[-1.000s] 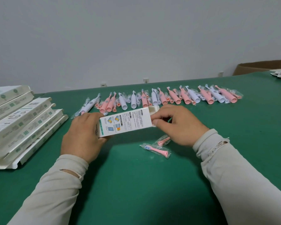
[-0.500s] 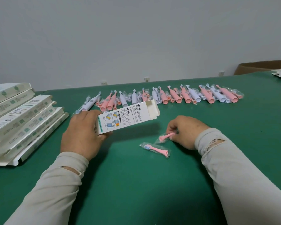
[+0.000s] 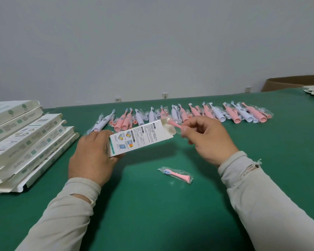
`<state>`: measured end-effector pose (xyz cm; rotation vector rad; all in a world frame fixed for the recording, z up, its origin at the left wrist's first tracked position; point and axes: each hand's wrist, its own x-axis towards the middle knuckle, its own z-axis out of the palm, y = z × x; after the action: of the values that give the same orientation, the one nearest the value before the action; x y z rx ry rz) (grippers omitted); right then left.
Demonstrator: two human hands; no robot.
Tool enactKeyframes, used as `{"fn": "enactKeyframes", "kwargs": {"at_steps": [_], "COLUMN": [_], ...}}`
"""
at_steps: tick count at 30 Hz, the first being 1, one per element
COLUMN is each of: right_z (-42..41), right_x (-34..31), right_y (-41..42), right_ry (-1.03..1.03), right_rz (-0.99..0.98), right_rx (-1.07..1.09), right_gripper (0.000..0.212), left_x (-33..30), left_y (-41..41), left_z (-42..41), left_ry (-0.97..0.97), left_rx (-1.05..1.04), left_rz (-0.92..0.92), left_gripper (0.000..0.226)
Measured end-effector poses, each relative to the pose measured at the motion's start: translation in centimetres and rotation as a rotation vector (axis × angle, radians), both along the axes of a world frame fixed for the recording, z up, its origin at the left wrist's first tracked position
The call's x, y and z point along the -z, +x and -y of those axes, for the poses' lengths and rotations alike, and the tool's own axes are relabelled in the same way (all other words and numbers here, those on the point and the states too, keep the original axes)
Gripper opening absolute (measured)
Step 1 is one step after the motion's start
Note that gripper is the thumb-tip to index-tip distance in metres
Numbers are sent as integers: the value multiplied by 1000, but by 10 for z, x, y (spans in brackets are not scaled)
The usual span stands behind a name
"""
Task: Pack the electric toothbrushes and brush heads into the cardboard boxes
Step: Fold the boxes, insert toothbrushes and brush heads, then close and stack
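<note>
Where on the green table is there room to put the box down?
Bare green cloth lies between the two sleeves, just nearer than the loose brush head. More lies right of the right hand. The far row of toothbrushes is crowded, and the stack of boxes fills the left edge.

Two bare hands, left hand (image 3: pixel 92 156) and right hand (image 3: pixel 209 140), no gloves, rings or watch. Both arms in pale grey-beige long sleeves: left sleeve (image 3: pixel 62 214), right sleeve (image 3: pixel 272 205). Ribbed cuffs at wrists. Right cuff (image 3: pixel 243 164) frayed, loose threads, torn patch. Left cuff (image 3: pixel 84 189) with split gap.
</note>
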<state>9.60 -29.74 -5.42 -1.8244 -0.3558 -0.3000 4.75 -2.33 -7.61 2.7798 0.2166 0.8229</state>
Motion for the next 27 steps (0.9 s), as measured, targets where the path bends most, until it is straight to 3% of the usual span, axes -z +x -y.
{"fn": "enactKeyframes", "kwargs": {"at_steps": [7, 13, 16, 21, 24, 27], "right_z": [11, 5, 8, 4, 0, -7], "right_x": [-1, -9, -10, -9, -7, -4], "right_y": [0, -5, -4, -9, -9, -11], "right_ry": [-347, -622, -616, -637, -687, -534], "right_rz": [133, 110, 86, 256, 284, 279], "right_rx": [182, 246, 283, 116, 131, 122], "right_gripper": [16, 14, 14, 10, 14, 6], "left_x": [0, 2, 4, 3, 3, 4], "left_y": [-1, 0, -1, 0, -1, -1], "left_z": [1, 0, 1, 3, 3, 7], "left_ry": [-9, 34, 44, 33, 45, 61], "left_rx": [-20, 32, 68, 82, 84, 98], "left_rz": [-15, -29, -45, -44, -42, -32], "left_gripper": [48, 53, 56, 55, 54, 55]}}
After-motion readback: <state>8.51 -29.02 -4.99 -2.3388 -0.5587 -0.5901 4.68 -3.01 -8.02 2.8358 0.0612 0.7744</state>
